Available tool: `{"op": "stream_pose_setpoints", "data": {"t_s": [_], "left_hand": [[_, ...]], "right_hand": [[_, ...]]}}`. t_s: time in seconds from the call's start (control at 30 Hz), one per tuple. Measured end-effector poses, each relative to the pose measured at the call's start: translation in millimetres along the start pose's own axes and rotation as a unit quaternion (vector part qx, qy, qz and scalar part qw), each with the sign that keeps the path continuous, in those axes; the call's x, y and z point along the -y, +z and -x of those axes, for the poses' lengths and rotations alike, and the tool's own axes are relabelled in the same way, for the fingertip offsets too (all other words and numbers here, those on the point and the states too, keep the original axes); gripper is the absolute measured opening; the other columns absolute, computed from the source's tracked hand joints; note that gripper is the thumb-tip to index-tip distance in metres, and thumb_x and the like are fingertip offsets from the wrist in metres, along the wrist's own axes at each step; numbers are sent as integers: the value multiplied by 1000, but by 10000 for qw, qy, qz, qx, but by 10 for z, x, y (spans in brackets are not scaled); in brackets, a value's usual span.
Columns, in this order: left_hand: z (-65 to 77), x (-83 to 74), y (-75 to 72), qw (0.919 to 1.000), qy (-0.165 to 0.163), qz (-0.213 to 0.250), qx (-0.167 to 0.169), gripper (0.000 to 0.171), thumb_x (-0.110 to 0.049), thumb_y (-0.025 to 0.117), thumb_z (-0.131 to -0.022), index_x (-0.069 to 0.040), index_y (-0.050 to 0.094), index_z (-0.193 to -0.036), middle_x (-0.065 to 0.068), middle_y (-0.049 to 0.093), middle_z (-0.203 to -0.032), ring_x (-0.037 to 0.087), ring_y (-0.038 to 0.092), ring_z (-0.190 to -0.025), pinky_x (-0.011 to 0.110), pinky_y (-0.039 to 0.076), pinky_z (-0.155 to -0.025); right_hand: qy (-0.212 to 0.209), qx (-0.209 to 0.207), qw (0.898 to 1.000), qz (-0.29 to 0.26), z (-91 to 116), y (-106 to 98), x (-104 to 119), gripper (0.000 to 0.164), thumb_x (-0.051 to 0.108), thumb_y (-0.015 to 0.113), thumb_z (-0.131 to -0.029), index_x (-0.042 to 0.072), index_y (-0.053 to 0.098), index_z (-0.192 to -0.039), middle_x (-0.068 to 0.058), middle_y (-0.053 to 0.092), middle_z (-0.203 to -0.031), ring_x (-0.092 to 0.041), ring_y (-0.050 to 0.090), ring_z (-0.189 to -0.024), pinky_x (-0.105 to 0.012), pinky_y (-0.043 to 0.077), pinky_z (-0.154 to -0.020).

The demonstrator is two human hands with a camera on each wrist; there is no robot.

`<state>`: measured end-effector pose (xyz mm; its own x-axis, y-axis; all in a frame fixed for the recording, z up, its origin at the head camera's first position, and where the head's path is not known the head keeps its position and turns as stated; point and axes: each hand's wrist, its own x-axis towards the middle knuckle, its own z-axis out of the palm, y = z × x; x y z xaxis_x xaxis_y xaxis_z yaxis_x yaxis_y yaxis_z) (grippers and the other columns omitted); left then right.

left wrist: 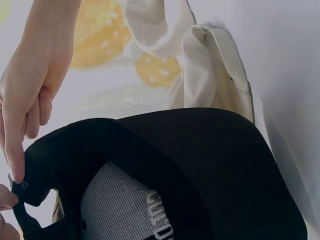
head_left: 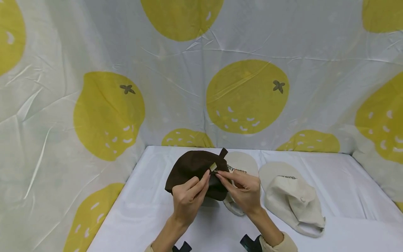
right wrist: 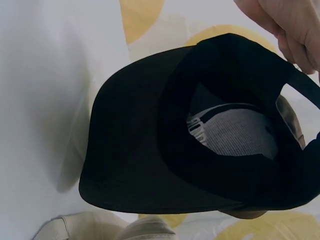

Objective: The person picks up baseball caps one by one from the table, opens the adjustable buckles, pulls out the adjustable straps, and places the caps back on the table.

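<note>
A dark brown baseball cap (head_left: 189,169) is held up above the white table, its back strap toward me. My left hand (head_left: 189,197) pinches one side of the strap closure between thumb and fingertips. From the other side, my right hand (head_left: 244,189) pinches the strap close to a small light tag (head_left: 213,167). In the left wrist view, the right hand's fingers (left wrist: 15,165) touch the strap beside a small round ring. The inside of the cap (right wrist: 240,130) shows a pale mesh lining with the back of white lettering. Fingertips partly hide the fastening.
Two cream caps with dark lettering lie on the white table (head_left: 126,217): one cap (head_left: 242,161) partly behind the brown cap and right hand, another cap (head_left: 296,199) farther right. A lemon-print curtain (head_left: 176,87) rises along the back and sides.
</note>
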<state>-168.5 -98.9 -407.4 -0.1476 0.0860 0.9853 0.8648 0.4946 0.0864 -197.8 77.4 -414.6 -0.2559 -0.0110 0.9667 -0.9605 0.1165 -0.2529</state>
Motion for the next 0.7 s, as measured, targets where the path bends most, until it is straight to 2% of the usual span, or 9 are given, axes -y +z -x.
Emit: {"op": "stream_pose_setpoints", "data": {"t_s": [0.1,0.37,0.57,0.7], "left_hand": [[5,-12,1,9999,-95,71,-28,19,-6,67,-100,8,79,-101,-2,47,-56,2,30,-47,8,25,-44],[26,-45,4,9981,-438,423,-124,15,-2,70,-96,10,79,-100,-2,46,-54,2,29,-46,8,25,-43],[47,-69,-18,9965,-651,526,-84,16,9,77,-86,10,79,-101,-3,45,-54,2,30,-46,8,25,-44],[62,-89,-35,9961,-751,454,-44,23,15,79,-79,9,79,-100,-3,46,-54,2,30,-47,8,24,-44]], "right_hand": [[-136,-8,9998,141,1,5,5,14,8,79,-91,-5,81,-90,5,45,-50,-1,26,-49,-12,22,-46],[-272,-91,9990,356,19,19,23,14,9,78,-92,-5,81,-90,4,50,-52,-1,28,-49,-10,23,-46],[-314,-149,9987,369,48,42,27,16,8,77,-93,-7,81,-90,4,48,-51,-1,27,-49,-11,22,-45],[-302,-203,9985,414,52,43,27,18,8,77,-94,-8,80,-89,0,56,-53,-1,29,-49,-11,23,-45]]}}
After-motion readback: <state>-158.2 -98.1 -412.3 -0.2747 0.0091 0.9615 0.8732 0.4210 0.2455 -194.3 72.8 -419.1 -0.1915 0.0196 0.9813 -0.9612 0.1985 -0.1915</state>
